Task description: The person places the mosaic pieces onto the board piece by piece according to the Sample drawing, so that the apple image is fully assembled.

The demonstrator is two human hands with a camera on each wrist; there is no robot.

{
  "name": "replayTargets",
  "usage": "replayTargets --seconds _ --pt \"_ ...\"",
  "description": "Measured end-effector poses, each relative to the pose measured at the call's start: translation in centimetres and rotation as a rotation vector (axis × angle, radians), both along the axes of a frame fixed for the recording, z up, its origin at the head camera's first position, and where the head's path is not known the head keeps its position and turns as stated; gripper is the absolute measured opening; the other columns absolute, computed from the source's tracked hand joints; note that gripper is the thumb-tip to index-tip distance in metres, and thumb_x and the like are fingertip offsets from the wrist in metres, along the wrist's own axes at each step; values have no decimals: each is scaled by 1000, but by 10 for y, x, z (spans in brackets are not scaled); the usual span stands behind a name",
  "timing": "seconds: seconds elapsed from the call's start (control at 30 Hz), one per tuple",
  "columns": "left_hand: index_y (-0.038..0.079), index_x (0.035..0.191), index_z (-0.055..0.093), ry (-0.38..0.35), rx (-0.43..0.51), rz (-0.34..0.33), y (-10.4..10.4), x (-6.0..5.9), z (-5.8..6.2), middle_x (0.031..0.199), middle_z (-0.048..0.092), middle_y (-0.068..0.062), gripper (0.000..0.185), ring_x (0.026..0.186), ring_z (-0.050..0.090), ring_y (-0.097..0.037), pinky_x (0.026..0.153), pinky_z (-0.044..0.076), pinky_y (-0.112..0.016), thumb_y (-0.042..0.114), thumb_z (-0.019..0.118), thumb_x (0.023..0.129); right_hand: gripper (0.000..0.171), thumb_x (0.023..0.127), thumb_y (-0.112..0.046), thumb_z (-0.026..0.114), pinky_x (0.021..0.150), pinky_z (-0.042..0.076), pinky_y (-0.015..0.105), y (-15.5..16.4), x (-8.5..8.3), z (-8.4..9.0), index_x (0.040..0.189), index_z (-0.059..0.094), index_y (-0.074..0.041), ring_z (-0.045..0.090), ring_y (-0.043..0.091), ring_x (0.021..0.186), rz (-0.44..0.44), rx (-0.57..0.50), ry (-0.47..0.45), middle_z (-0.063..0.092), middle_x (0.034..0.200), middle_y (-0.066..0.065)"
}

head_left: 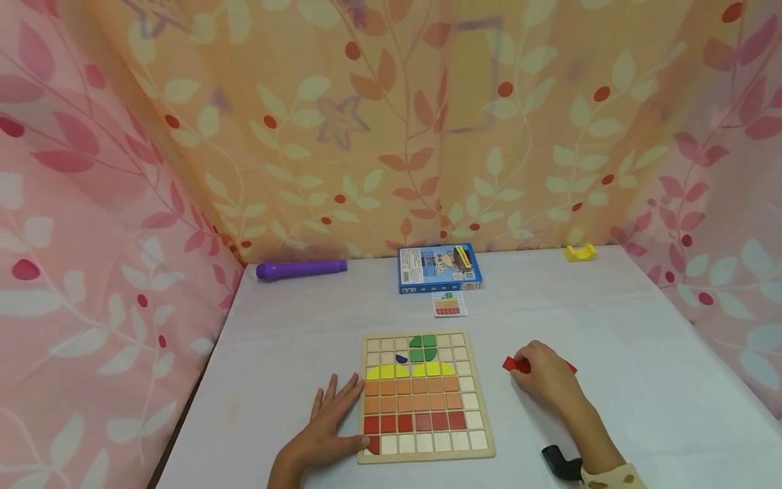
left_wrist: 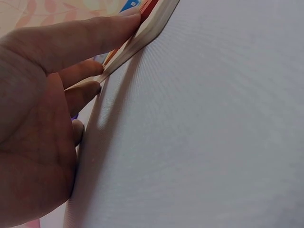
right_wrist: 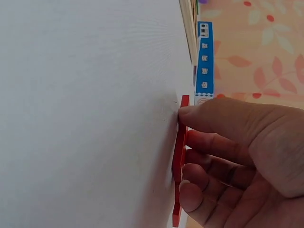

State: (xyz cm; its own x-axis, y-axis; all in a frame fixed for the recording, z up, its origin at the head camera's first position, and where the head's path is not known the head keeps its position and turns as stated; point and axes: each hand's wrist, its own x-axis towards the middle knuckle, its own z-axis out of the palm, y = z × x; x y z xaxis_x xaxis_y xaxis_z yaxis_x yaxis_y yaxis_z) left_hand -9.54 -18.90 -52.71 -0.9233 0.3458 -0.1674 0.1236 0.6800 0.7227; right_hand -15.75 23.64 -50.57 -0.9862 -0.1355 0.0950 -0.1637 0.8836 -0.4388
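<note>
A square wooden grid board [head_left: 427, 459] lies on the white table, with green, blue, yellow, orange and red tiles in rows. My left hand [head_left: 320, 431] rests along its left edge with fingers spread. Its thumb touches the board's near-left corner, by a rounded red tile [head_left: 374, 446]. To the right of the board, my right hand [head_left: 546, 372] is bent over several red tiles [head_left: 509, 364] on the table. In the right wrist view, the thumb and curled fingers pinch a red tile [right_wrist: 178, 154]; the palm and fingers partly cover the others.
Beyond the board lie a small pattern card [head_left: 449, 307] and a blue box [head_left: 440, 268]. A purple microphone-shaped object [head_left: 301, 269] is at the back left, a yellow piece [head_left: 580, 253] at the back right. A black curved object [head_left: 561, 463] is by the right wrist. Patterned curtains enclose the table.
</note>
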Motion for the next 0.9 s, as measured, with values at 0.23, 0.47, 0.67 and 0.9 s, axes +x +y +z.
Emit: replayTargets --seconds 0.23,0.47,0.67,0.9 --pt "18 158 33 1 -9 5 1 0 -2 165 24 -2 99 151 -9 -37 115 -11 -61 47 82 77 15 77 -7 78 68 51 37 -3 6 8 90 72 -3 55 18 75 19 -30 -45 60 87 2" --pt "18 158 33 17 -6 -4 0 0 -2 165 24 -3 98 152 -8 -36 115 -10 -61 43 82 77 17 77 -10 82 63 50 29 -21 16 18 91 72 -9 53 16 74 29 -83 -61 60 84 -3" --pt "18 158 34 21 1 -4 1 1 -2 165 24 -3 98 152 -7 -37 115 -10 -61 43 83 76 18 76 -13 84 63 49 25 -48 25 20 88 72 -16 52 13 76 85 -102 -98 58 84 -8" --pt "18 158 35 12 3 9 1 0 -2 164 25 -3 99 152 -8 -37 115 -11 -62 46 83 76 16 78 -14 83 59 44 23 -81 32 18 84 69 -16 48 9 70 317 -104 -85 54 78 -9"
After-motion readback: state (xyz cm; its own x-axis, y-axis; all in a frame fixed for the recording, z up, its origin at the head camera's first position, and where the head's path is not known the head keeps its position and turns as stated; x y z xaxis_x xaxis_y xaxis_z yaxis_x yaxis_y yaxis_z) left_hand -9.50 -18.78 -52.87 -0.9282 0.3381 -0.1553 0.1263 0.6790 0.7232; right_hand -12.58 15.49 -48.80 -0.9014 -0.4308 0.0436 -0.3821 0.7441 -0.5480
